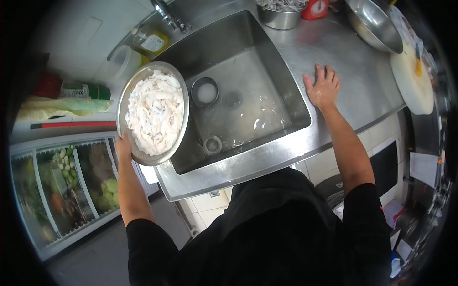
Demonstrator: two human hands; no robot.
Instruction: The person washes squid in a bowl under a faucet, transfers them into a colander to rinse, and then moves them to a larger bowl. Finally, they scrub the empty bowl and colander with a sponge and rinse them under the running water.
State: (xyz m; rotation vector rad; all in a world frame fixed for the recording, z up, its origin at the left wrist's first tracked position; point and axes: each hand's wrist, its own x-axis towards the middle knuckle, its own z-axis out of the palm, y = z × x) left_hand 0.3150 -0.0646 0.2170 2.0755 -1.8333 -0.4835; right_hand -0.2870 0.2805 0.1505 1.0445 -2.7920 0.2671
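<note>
My left hand (123, 146) grips the lower left rim of a metal bowl (175, 77), its fingers partly hidden by the bowl. Whitish strips that look like cut squid (155, 112) fill the bowl, which overlaps the left edge of the sink (269, 50) in this view. Flat on the steel counter (353, 81), right of the sink, rests my right hand (324, 86) with fingers spread and nothing in it. Inside the sink are a small round metal cup (205, 92) and a ring-shaped piece (212, 144), with wet glints on the bottom.
A faucet (171, 18) stands behind the sink, beside a yellow liquid bottle (153, 43) and a plastic tub (123, 63). Along the back are a filled metal pot (280, 20), a red scale (315, 8) and a large bowl (374, 26). A glass-topped fridge (78, 167) stands left.
</note>
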